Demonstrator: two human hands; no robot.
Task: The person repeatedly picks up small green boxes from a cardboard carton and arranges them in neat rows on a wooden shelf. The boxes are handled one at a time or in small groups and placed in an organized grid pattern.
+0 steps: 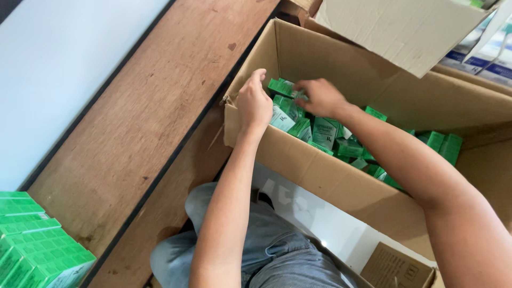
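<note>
Knees: bent legs in blue jeans (266, 250), nearest of all, below the near wall of the big cardboard carton (320, 170).
Small box: a closed brown box (397, 266) on the floor, just outside the carton's near wall.
Stack: green packs (32, 240) piled in tidy rows at the end of the wooden shelf (144, 117), well apart from the carton.
Carton: open-topped, flaps up, touching the shelf's edge on one side.
Left hand: the left hand (255, 102) is over the carton's corner beside the shelf, fingers curled together; whether they pinch anything I cannot tell.
Right hand: the right hand (320, 97) reaches deeper inside the carton, fingertips closed on one green pack (282, 87) lifted above the rest.
Loose packs: small green boxes (341, 141) lie jumbled along the carton's bottom, under both hands.
Far side: another cardboard box (394, 26) overhangs the carton's far wall, with blue-and-white packs (480, 53) beyond it.
</note>
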